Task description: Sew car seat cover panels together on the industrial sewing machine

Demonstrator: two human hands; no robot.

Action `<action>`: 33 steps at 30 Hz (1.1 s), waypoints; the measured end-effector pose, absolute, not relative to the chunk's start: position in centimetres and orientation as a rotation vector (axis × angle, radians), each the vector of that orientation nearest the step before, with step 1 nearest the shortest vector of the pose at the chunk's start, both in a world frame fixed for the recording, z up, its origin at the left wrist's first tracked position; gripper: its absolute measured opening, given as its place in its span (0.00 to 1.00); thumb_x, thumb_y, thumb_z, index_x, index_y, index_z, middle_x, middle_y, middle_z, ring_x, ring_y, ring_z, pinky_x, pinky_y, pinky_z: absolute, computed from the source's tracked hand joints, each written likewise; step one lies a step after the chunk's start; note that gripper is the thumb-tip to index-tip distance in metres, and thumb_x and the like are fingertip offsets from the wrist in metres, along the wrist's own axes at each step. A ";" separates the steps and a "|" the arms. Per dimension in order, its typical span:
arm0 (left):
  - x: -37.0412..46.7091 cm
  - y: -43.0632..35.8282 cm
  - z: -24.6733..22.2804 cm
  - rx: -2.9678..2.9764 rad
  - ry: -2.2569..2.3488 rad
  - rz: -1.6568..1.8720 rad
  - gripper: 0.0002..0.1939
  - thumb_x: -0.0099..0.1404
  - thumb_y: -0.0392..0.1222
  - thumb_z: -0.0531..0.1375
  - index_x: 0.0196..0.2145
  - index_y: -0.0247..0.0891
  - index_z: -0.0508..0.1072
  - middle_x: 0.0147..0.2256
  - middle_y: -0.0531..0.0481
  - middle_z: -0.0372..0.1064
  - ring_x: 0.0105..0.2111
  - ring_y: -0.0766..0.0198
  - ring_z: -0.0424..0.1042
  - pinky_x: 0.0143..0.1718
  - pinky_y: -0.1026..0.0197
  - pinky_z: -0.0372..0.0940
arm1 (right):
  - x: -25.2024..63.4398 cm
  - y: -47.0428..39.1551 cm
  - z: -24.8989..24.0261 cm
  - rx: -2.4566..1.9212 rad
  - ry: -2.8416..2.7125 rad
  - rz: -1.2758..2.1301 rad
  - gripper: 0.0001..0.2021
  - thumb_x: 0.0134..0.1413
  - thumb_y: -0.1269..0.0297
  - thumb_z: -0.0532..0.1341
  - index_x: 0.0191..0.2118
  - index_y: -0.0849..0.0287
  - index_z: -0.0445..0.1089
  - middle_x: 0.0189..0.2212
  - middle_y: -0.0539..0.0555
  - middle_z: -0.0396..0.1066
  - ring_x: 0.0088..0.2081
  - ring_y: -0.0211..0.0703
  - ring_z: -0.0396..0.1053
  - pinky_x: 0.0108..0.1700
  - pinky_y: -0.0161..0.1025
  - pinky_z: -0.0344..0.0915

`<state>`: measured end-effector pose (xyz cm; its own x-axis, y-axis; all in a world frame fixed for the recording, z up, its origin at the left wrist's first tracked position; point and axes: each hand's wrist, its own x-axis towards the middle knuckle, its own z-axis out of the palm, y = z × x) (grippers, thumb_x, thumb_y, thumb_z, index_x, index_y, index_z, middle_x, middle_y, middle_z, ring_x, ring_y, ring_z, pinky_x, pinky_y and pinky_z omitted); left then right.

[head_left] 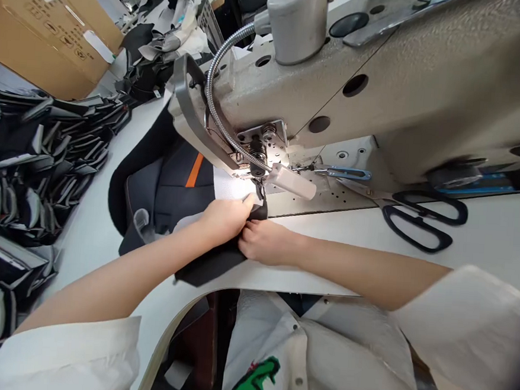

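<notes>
A dark fabric piece (176, 180) with an orange stripe and a white mesh section lies under the head of a sewing machine (249, 87). My left hand (227, 219) presses on the white mesh (229, 187) close to the lit needle area, its thumb and fingers closed on the cloth. Just to its right, my right hand (268, 241) has its fingers curled round the black edge of the same piece. The presser foot is partly hidden behind the lamp (292, 181). A clear plastic bit (142, 221) rests on the fabric by my left forearm.
Black-handled scissors (419, 217) and blue-handled thread snips (346, 172) lie on the machine bed at right. Stacks of dark cut pieces (61, 169) line the left side. A cardboard box (49, 26) stands behind them. The white table (86, 230) curves inward in front of me.
</notes>
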<state>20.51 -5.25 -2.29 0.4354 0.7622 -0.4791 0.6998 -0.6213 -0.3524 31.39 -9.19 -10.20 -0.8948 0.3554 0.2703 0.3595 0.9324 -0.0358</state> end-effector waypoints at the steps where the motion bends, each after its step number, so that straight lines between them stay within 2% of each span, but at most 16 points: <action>1: 20.5 -5.5 -2.7 -2.563 -1.304 0.968 0.26 0.65 0.33 0.47 0.61 0.35 0.52 0.34 0.42 0.73 0.34 0.52 0.75 0.31 0.57 0.67 | 32.6 -9.6 -10.7 -0.547 -2.752 -0.060 0.11 0.55 0.77 0.53 0.36 0.68 0.73 0.35 0.63 0.74 0.39 0.48 0.72 0.45 0.47 0.68; 3: 20.3 -5.9 -3.2 -2.570 -1.325 0.975 0.30 0.63 0.30 0.47 0.63 0.34 0.48 0.34 0.42 0.74 0.34 0.51 0.75 0.32 0.56 0.67 | 34.1 -10.7 -11.5 -0.627 -2.611 -0.128 0.11 0.58 0.75 0.52 0.40 0.67 0.72 0.43 0.65 0.72 0.47 0.49 0.69 0.55 0.48 0.62; 5: 19.9 -6.0 -3.3 -2.619 -1.411 0.901 0.31 0.64 0.32 0.47 0.64 0.34 0.47 0.37 0.41 0.74 0.37 0.51 0.75 0.34 0.55 0.68 | 34.4 -11.7 -11.9 -0.727 -2.510 -0.178 0.12 0.59 0.73 0.53 0.44 0.65 0.71 0.48 0.66 0.69 0.53 0.51 0.66 0.59 0.51 0.57; 9: 19.2 -5.3 -2.9 -2.902 -1.488 0.651 0.28 0.66 0.37 0.46 0.63 0.33 0.51 0.52 0.40 0.67 0.49 0.55 0.69 0.47 0.56 0.65 | 33.3 -12.8 -12.0 -0.911 -2.444 -0.271 0.13 0.59 0.72 0.53 0.47 0.67 0.69 0.49 0.70 0.68 0.53 0.54 0.65 0.57 0.53 0.58; 12: 19.1 -4.5 -2.8 -3.028 -1.475 0.525 0.23 0.65 0.38 0.47 0.58 0.38 0.61 0.54 0.47 0.66 0.53 0.60 0.66 0.53 0.61 0.62 | 32.5 -12.3 -11.9 -0.977 -2.427 -0.313 0.14 0.58 0.73 0.53 0.48 0.72 0.68 0.47 0.74 0.68 0.50 0.55 0.68 0.53 0.52 0.62; 15: 19.7 -4.3 -3.0 -2.876 -1.524 0.565 0.24 0.63 0.39 0.51 0.56 0.41 0.64 0.49 0.47 0.70 0.48 0.57 0.70 0.49 0.58 0.65 | 32.2 -11.4 -11.9 -0.873 -2.476 -0.236 0.11 0.57 0.75 0.52 0.40 0.69 0.71 0.39 0.68 0.73 0.43 0.50 0.72 0.50 0.48 0.65; 19: 21.1 -5.2 -3.3 -2.691 -1.493 0.808 0.27 0.64 0.35 0.48 0.61 0.38 0.56 0.45 0.43 0.72 0.41 0.54 0.74 0.41 0.55 0.68 | 32.1 -11.2 -12.0 -0.703 -2.534 0.007 0.10 0.55 0.75 0.53 0.31 0.63 0.71 0.33 0.60 0.74 0.39 0.45 0.72 0.50 0.43 0.65; 22: 21.9 -5.7 -3.3 -2.655 -1.506 0.908 0.27 0.65 0.33 0.46 0.62 0.36 0.55 0.43 0.42 0.72 0.39 0.56 0.74 0.38 0.57 0.68 | 32.0 -12.4 -11.9 -0.745 -2.504 -0.121 0.11 0.54 0.75 0.53 0.37 0.69 0.72 0.38 0.66 0.74 0.42 0.51 0.72 0.53 0.49 0.62; 25: 22.1 -5.5 -3.6 -2.645 -1.519 0.871 0.25 0.65 0.33 0.45 0.60 0.37 0.58 0.40 0.43 0.72 0.37 0.56 0.74 0.35 0.59 0.67 | 32.3 -13.6 -11.9 -0.802 -2.474 -0.207 0.15 0.56 0.74 0.53 0.44 0.76 0.70 0.43 0.72 0.71 0.44 0.55 0.71 0.53 0.53 0.62; 30: 21.9 -4.8 -4.5 -2.638 -1.522 0.669 0.23 0.64 0.32 0.47 0.56 0.38 0.64 0.37 0.44 0.72 0.34 0.58 0.74 0.34 0.61 0.66 | 33.3 -12.8 -11.6 -0.831 -2.490 -0.208 0.13 0.56 0.75 0.54 0.44 0.72 0.72 0.45 0.69 0.71 0.46 0.53 0.71 0.53 0.50 0.64; 33: 21.5 -4.1 -5.2 -2.689 -1.580 0.510 0.21 0.64 0.32 0.47 0.52 0.38 0.68 0.40 0.44 0.73 0.37 0.58 0.73 0.38 0.60 0.66 | 33.7 -11.8 -11.6 -0.839 -2.498 -0.196 0.13 0.56 0.75 0.54 0.43 0.71 0.72 0.46 0.68 0.71 0.48 0.54 0.70 0.54 0.50 0.63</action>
<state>21.50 -4.05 -5.18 0.4483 0.8476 -0.2839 0.8537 -0.5002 -0.1451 33.66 -11.82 -11.58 -0.6885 0.5282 0.4969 0.5993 0.8003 -0.0203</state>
